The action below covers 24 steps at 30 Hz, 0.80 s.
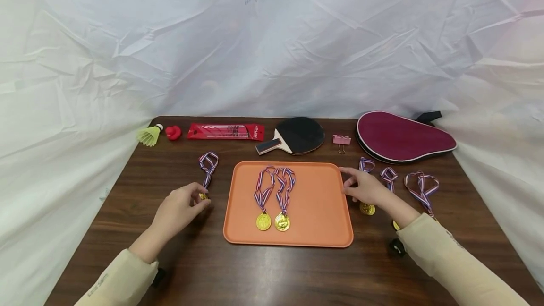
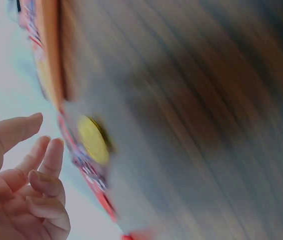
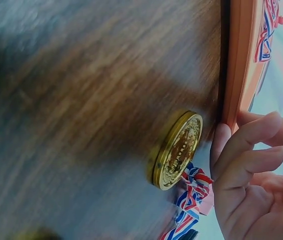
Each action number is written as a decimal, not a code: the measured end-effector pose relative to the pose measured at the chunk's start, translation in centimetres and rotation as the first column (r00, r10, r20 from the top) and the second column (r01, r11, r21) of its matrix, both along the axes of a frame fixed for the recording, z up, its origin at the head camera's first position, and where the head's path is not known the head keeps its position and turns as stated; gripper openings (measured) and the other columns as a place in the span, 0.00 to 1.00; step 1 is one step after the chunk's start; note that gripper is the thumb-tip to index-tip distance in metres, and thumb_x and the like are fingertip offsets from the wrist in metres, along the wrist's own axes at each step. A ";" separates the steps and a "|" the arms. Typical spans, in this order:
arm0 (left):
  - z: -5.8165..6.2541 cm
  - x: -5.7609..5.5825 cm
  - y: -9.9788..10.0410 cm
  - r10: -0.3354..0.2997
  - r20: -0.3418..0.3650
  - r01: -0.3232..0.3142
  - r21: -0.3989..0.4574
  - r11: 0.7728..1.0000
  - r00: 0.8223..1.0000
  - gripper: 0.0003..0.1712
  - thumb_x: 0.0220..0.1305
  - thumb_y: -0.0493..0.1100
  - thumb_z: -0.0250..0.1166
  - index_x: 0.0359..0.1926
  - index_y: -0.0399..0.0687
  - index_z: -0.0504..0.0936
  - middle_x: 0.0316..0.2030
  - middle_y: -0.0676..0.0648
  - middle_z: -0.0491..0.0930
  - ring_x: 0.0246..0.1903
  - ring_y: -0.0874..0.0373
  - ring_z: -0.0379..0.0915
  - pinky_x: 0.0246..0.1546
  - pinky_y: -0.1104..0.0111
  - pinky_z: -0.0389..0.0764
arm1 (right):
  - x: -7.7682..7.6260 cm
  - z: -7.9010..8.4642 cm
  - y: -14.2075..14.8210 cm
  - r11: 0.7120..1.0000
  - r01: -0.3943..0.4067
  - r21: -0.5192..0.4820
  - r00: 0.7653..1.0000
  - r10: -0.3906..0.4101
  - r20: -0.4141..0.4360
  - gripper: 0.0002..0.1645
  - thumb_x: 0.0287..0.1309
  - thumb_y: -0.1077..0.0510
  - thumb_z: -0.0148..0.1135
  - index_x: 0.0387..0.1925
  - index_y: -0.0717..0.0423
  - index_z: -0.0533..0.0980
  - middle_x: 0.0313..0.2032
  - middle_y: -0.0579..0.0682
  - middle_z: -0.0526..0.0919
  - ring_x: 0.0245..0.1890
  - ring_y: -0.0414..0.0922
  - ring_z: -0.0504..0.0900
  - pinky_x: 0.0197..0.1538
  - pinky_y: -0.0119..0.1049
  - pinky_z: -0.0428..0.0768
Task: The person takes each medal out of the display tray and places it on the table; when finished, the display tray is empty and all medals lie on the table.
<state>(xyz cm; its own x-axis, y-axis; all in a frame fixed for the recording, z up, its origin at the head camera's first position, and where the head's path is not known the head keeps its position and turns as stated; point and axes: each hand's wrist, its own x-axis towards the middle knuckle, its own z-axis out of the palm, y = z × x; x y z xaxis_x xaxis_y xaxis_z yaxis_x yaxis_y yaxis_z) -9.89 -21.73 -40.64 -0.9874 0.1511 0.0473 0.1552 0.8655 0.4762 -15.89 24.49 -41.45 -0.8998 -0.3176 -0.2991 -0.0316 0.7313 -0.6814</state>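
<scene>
A gold medal point(image 2: 93, 139) with a striped ribbon point(image 1: 208, 164) lies left of the orange tray point(image 1: 319, 202). Just above that medal hovers my left hand point(image 1: 180, 206), thumb and fingers apart in the left wrist view. At the tray's right rim, my right hand point(image 1: 364, 187) holds the edge with thumb and index finger, the other fingers curled inward in the right wrist view. On the tray lie two gold medals point(image 1: 263, 222) side by side, ribbons pointing away from me. Another gold medal point(image 3: 179, 151) rests beneath my right hand.
Along the back stand a shuttlecock point(image 1: 148, 136), red rubber duck point(image 1: 173, 132), red packet point(image 1: 226, 131), black table-tennis bat point(image 1: 301, 135), pink binder clip point(image 1: 342, 140) and maroon bat case point(image 1: 401, 137). More ribboned medals point(image 1: 420, 192) lie right, partly under my right arm.
</scene>
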 end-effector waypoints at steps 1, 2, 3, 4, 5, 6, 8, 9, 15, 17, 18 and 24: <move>0.1 0.2 0.5 -0.020 -0.006 0.020 0.025 0.999 1.000 0.12 0.51 0.47 0.68 0.37 0.50 0.79 0.20 0.56 0.72 0.17 0.63 0.64 0.17 0.69 0.66 | 0.0 0.0 0.0 1.000 0.001 0.000 1.000 -0.001 0.001 0.36 0.55 0.62 0.59 0.64 0.59 0.56 0.31 0.52 0.77 0.17 0.45 0.74 0.25 0.38 0.73; 0.2 0.5 1.1 -0.048 -0.013 0.048 0.054 0.997 0.999 0.12 0.51 0.46 0.68 0.37 0.49 0.79 0.20 0.57 0.71 0.17 0.63 0.64 0.17 0.70 0.65 | 0.1 0.0 0.0 1.000 0.002 0.001 1.000 -0.002 -0.001 0.36 0.55 0.62 0.59 0.64 0.59 0.56 0.31 0.52 0.77 0.17 0.45 0.74 0.25 0.38 0.73; 0.2 0.7 1.6 -0.071 -0.019 0.072 0.079 0.994 0.997 0.11 0.51 0.45 0.68 0.36 0.50 0.79 0.20 0.57 0.71 0.16 0.63 0.63 0.16 0.71 0.65 | 0.1 0.0 0.0 1.000 0.003 0.000 1.000 -0.003 -0.003 0.36 0.55 0.62 0.59 0.64 0.59 0.57 0.31 0.52 0.77 0.17 0.45 0.74 0.25 0.38 0.73; 0.2 0.9 2.2 -0.094 -0.018 0.096 0.111 0.989 0.995 0.10 0.51 0.45 0.68 0.35 0.50 0.79 0.19 0.58 0.71 0.15 0.64 0.62 0.15 0.71 0.64 | 0.1 0.0 0.0 1.000 0.005 -0.001 1.000 -0.005 -0.005 0.36 0.54 0.62 0.59 0.64 0.59 0.57 0.31 0.52 0.77 0.17 0.45 0.74 0.25 0.38 0.73; 0.2 1.1 2.7 -0.120 -0.018 0.121 0.141 0.983 0.993 0.10 0.51 0.44 0.68 0.35 0.50 0.79 0.19 0.58 0.70 0.15 0.64 0.62 0.15 0.72 0.64 | 0.1 0.0 0.0 1.000 0.007 -0.003 1.000 -0.007 -0.007 0.36 0.54 0.62 0.59 0.64 0.59 0.57 0.31 0.52 0.77 0.17 0.46 0.75 0.25 0.38 0.73; 0.1 1.3 3.2 -0.148 -0.016 0.149 0.164 0.975 0.989 0.09 0.50 0.43 0.68 0.34 0.49 0.79 0.19 0.58 0.70 0.15 0.64 0.62 0.15 0.72 0.64 | 0.2 0.0 0.0 1.000 0.008 -0.004 1.000 -0.008 -0.011 0.36 0.54 0.63 0.59 0.64 0.59 0.57 0.31 0.52 0.77 0.17 0.46 0.75 0.25 0.38 0.73; 0.0 1.7 4.2 -0.192 -0.011 0.191 0.172 0.966 0.981 0.10 0.50 0.43 0.68 0.35 0.49 0.79 0.19 0.59 0.70 0.15 0.65 0.63 0.16 0.73 0.65 | 0.2 0.1 0.0 1.000 0.009 -0.005 1.000 -0.009 -0.020 0.36 0.54 0.63 0.59 0.64 0.59 0.57 0.31 0.52 0.77 0.17 0.47 0.75 0.25 0.38 0.73; -0.1 1.9 4.7 -0.205 -0.007 0.204 0.162 0.965 0.979 0.11 0.49 0.43 0.69 0.35 0.50 0.79 0.19 0.59 0.70 0.16 0.65 0.63 0.16 0.74 0.65 | 0.2 0.1 0.0 1.000 0.007 -0.005 1.000 -0.008 -0.025 0.37 0.54 0.63 0.59 0.64 0.59 0.57 0.31 0.52 0.78 0.17 0.47 0.75 0.25 0.38 0.73; -0.7 2.7 6.9 -0.238 0.011 0.237 0.050 0.970 0.971 0.15 0.47 0.48 0.70 0.37 0.53 0.78 0.20 0.60 0.70 0.18 0.68 0.62 0.19 0.74 0.66 | 0.1 0.2 -0.1 1.000 0.002 0.000 0.999 -0.002 -0.036 0.37 0.54 0.64 0.59 0.64 0.60 0.57 0.31 0.52 0.78 0.17 0.45 0.75 0.25 0.38 0.73; -0.9 2.8 7.4 -0.249 0.011 0.249 0.048 0.967 0.968 0.15 0.47 0.48 0.70 0.37 0.53 0.78 0.21 0.60 0.70 0.18 0.68 0.62 0.19 0.74 0.66 | 0.1 0.2 -0.1 1.000 0.002 -0.002 1.000 -0.002 -0.030 0.37 0.54 0.63 0.58 0.64 0.60 0.56 0.32 0.52 0.78 0.17 0.45 0.75 0.26 0.38 0.73; -0.9 2.8 7.7 -0.255 0.012 0.254 0.050 0.966 0.967 0.15 0.47 0.48 0.70 0.37 0.53 0.78 0.21 0.60 0.71 0.18 0.68 0.62 0.20 0.74 0.66 | 0.1 0.2 -0.1 1.000 0.001 -0.004 1.000 -0.001 -0.027 0.37 0.54 0.63 0.58 0.64 0.60 0.56 0.32 0.52 0.78 0.17 0.45 0.75 0.26 0.38 0.73; -1.1 2.7 9.3 -0.247 0.043 0.244 0.060 0.968 0.968 0.13 0.49 0.50 0.68 0.35 0.52 0.78 0.19 0.60 0.69 0.16 0.69 0.62 0.17 0.73 0.65 | 0.1 0.1 -0.1 1.000 0.000 0.002 1.000 0.000 -0.014 0.37 0.55 0.63 0.58 0.64 0.60 0.56 0.32 0.53 0.77 0.17 0.46 0.75 0.25 0.38 0.73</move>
<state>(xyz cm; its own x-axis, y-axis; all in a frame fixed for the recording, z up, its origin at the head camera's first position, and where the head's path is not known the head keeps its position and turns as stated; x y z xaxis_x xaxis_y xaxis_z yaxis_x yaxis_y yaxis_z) -7.16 -12.45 -41.77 -0.9217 0.3877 0.0138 0.3347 0.7768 0.5334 -15.78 24.39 -41.32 -0.9039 -0.3170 -0.2871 -0.0410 0.7324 -0.6796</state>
